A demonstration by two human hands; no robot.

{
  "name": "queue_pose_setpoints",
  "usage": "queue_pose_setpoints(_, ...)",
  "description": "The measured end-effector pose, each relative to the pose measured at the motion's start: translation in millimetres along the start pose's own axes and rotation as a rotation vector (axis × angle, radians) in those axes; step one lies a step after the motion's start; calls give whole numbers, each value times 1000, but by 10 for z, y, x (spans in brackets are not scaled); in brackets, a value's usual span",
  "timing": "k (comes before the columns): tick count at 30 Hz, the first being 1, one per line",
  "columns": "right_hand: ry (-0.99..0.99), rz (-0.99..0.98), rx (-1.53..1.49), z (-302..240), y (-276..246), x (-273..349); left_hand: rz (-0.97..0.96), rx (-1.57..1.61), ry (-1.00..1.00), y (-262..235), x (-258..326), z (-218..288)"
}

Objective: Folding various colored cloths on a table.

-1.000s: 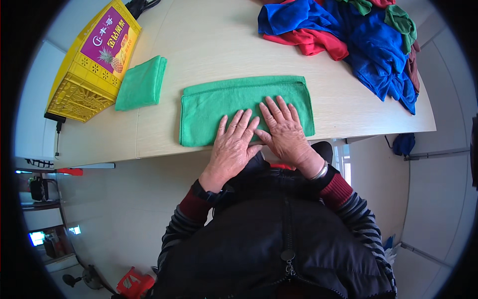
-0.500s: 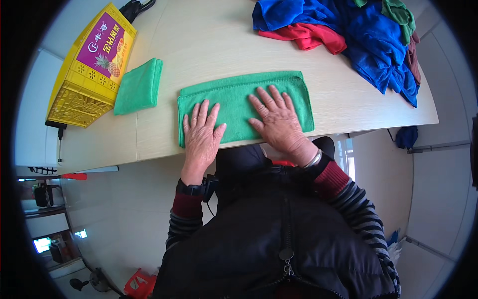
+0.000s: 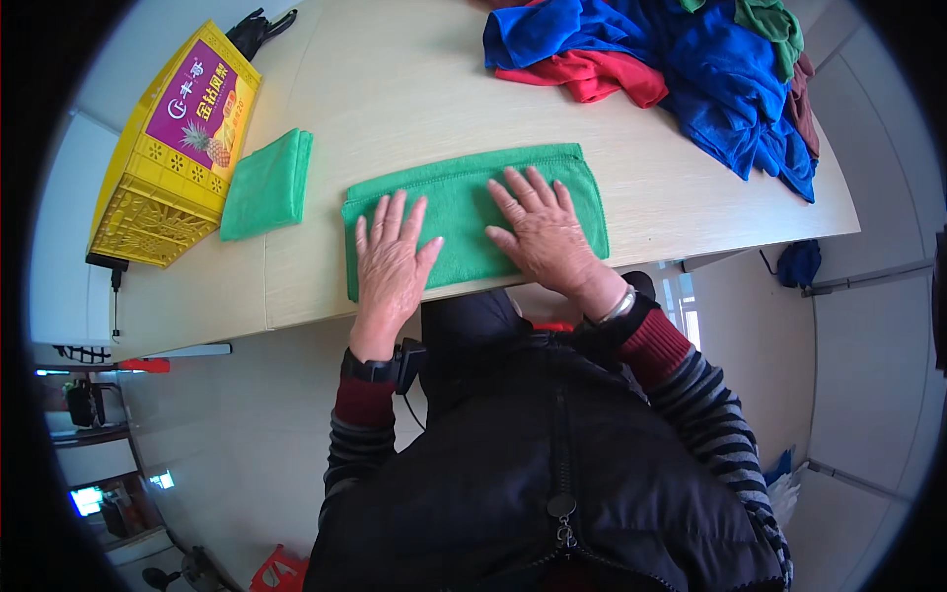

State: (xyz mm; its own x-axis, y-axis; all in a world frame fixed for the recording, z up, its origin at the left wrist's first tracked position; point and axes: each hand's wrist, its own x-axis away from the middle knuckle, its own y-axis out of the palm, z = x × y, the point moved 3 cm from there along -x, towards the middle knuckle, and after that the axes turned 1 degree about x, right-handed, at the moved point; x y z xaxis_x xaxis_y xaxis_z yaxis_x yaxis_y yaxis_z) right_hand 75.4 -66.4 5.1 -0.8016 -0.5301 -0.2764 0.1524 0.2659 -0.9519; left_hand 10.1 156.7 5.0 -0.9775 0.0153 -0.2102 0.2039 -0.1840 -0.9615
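A green towel (image 3: 454,242) lies folded in a wide rectangle along the near edge of the table, its hemmed edge showing on the far side. My left hand (image 3: 393,261) rests flat on its left part, fingers stretched toward the far edge and thumb out. On the right part, my right hand (image 3: 547,232) lies palm down with its fingers spread. Neither hand grips the fabric. To the left, a second green towel (image 3: 266,187), folded smaller, leans or lies against a yellow box.
The yellow box (image 3: 168,187) with a purple panel stands at the table's left side, a black item (image 3: 258,32) behind it. A loose heap of blue cloths (image 3: 710,89) with red cloth (image 3: 592,74) and green cloth (image 3: 774,30) covers the far right of the pale table (image 3: 395,89).
Both hands have slid slightly toward the towel's far edge, still flat. The whole view has shifted a little; the towels, box and cloth heap otherwise look the same.
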Motion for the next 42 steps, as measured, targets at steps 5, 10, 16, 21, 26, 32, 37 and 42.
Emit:
queue_pose_setpoints(5, -51, -44, 3, 106, 71, -76, -38, -9, 48, 118, -146, 28)
queue_pose_setpoints(10, -44, -31, 22, 215, 63, -109, 4, -3, 64, 163, -198, -18)
queue_pose_setpoints(16, -43, -31, 44, 187, 67, -55, 25, -4, 53, 197, -136, -39)
queue_pose_setpoints(21, -44, -28, 45, 179, 64, -50, 52, -16, 10, 210, -112, -86)
queue_pose_setpoints(26, -32, -27, 56, 206, 52, -50, 52, -16, -27, 211, -89, -178)
queue_pose_setpoints(32, -5, -38, 67, 256, 31, -3, 57, 8, -17, 149, 24, -250)
queue_pose_setpoints(37, -14, -50, 73, 245, 47, -26, 50, 23, -9, 127, 120, -266)
queue_pose_setpoints(42, -17, -66, 72, 273, 24, -34, 66, 83, 41, 64, 130, -319)
